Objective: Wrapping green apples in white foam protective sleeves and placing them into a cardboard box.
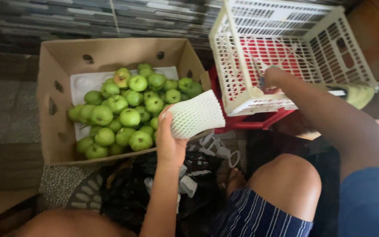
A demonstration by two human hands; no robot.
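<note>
My left hand (168,140) holds a white foam net sleeve (194,115) just above the near right corner of a cardboard box (53,131). The box is filled with several green apples (128,117) lying on a white tray liner. My right hand (273,77) reaches forward and rests on the rim of a white lattice plastic crate (330,41); its fingers are partly hidden by the crate wall, and something thin and dark shows at them. The white crate sits on a red crate (251,120).
A black plastic bag (128,193) with more white foam sleeves lies between my legs, below the box. My bare knee (288,180) and striped shorts are at the lower right. A patterned floor lies beyond the box, and a yellow-green object (358,93) pokes out by the crate.
</note>
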